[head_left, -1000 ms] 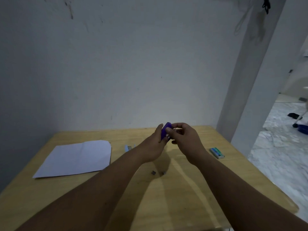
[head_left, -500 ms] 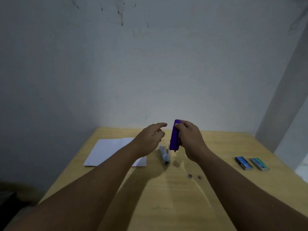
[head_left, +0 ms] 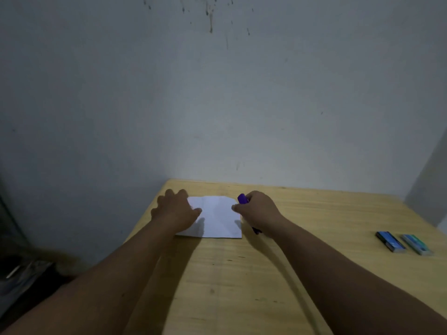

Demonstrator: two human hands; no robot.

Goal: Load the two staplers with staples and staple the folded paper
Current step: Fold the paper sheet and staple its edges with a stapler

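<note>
The folded paper (head_left: 217, 217) lies flat on the wooden table (head_left: 314, 238), near the table's far left corner, and serves as the reference for all positions below. My left hand (head_left: 175, 212) rests on the left part of the paper, fingers spread and fairly straight, palm down, grasping nothing. My right hand (head_left: 257, 211) sits at the paper's right edge with fingers curled around the purple stapler (head_left: 242, 199); one purple end projects beyond my knuckles on the far side, the other shows below my wrist, just beside the paper's right edge. Well to the right of the paper, two staple boxes lie side by side: a blue box (head_left: 390, 241) and a green box (head_left: 416, 244).
</note>
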